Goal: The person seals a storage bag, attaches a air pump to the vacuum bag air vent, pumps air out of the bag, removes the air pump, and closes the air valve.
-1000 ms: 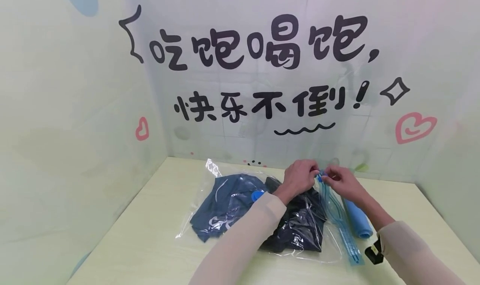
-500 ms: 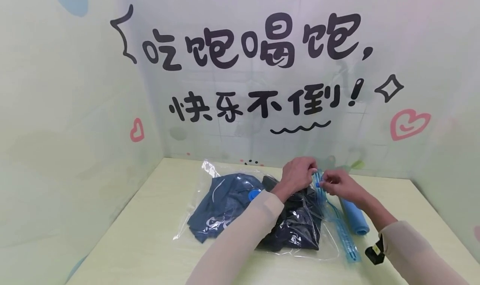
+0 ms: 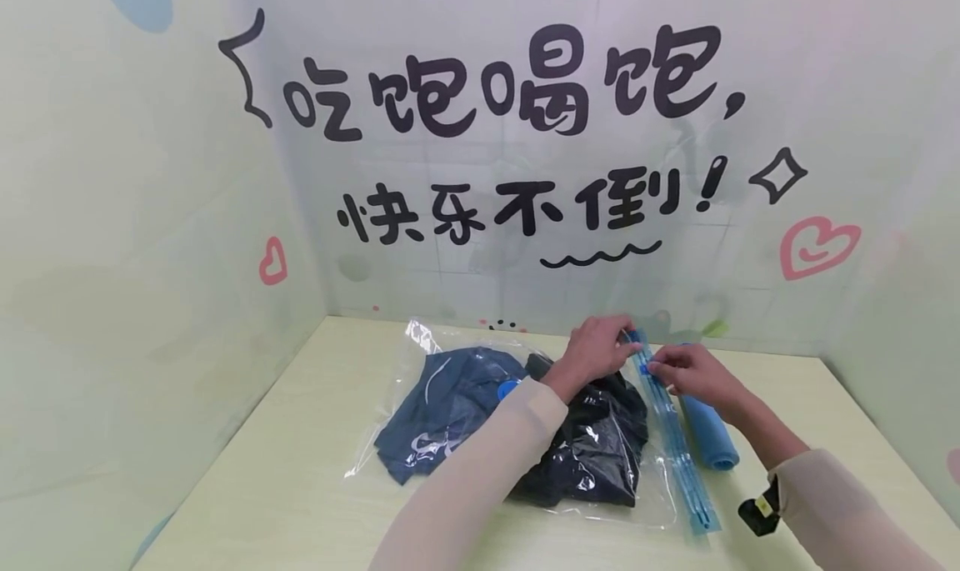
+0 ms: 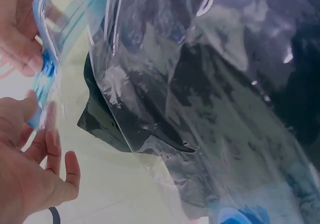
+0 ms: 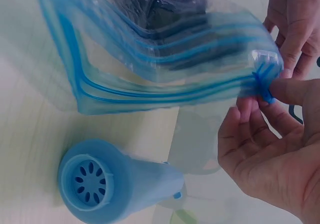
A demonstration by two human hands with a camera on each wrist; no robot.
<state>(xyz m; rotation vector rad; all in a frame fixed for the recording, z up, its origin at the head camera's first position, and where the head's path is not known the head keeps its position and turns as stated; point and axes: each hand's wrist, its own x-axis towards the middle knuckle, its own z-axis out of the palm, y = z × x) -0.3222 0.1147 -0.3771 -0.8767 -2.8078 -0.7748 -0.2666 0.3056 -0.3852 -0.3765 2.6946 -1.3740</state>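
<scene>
Since the earlier frame the right hand [image 3: 693,373] has drawn the slider clip [image 5: 262,79] a little nearer along the blue zip strip [image 3: 675,446]. It pinches the clip; the left hand [image 3: 600,350] pinches the strip's far end, clothes left of it in the clear bag [image 3: 420,342]. Sealing is barely begun, I judge: next calls for a steady pull along the strip.

Bench and painted walls
A pale green bench [image 3: 300,488] stands in a corner; black lettering [image 3: 495,87] and pink hearts [image 3: 817,247] mark the wall
</scene>
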